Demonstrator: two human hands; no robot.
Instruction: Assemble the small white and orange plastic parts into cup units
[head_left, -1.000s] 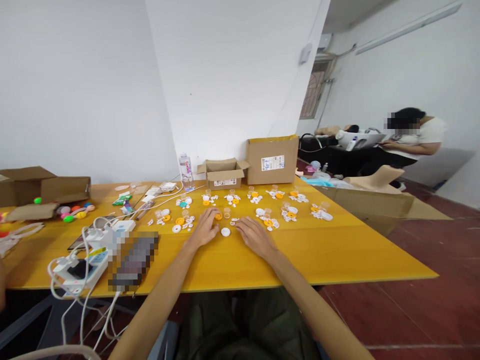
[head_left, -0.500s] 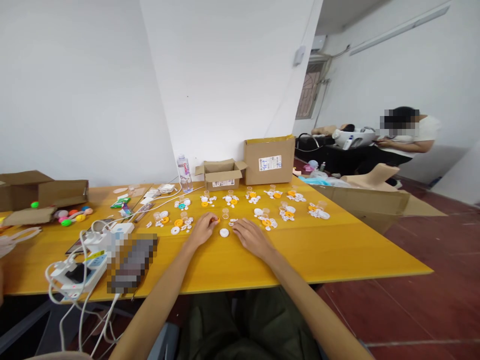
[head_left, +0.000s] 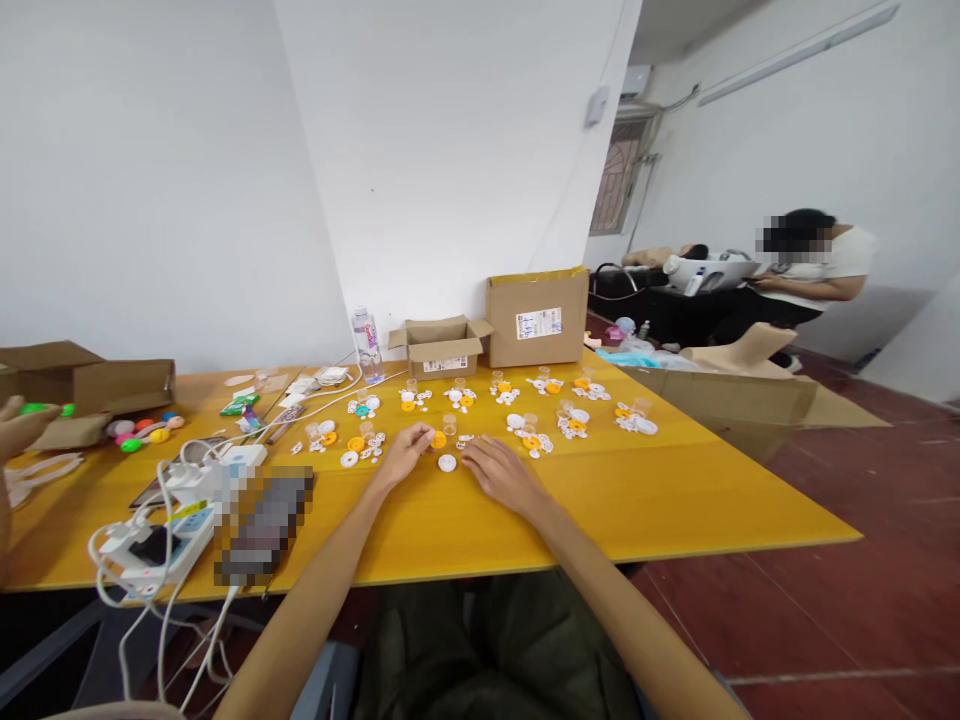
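My left hand (head_left: 407,454) is closed, thumb and fingertips at the edge of an orange plastic disc (head_left: 439,440) that looks upright or tilted. My right hand (head_left: 498,468) rests palm down on the table, fingers stretched out and slightly bent, its tips beside small white plastic pieces (head_left: 464,441). What lies under those fingers is hidden. Between the hands sits a round white disc (head_left: 447,463), and a small clear plastic cup (head_left: 450,425) stands just behind.
Several clusters of orange and white parts (head_left: 531,443) spread over the yellow table (head_left: 675,510). Cardboard boxes (head_left: 536,318) and a water bottle (head_left: 367,345) line the back. Power strips (head_left: 172,545) with cables lie left, near another person's hand (head_left: 22,425). A person (head_left: 814,260) sits far right.
The orange disc shows much more of its face at my left fingertips. My right hand has hardly moved. Another person's hand has come in at the left edge.
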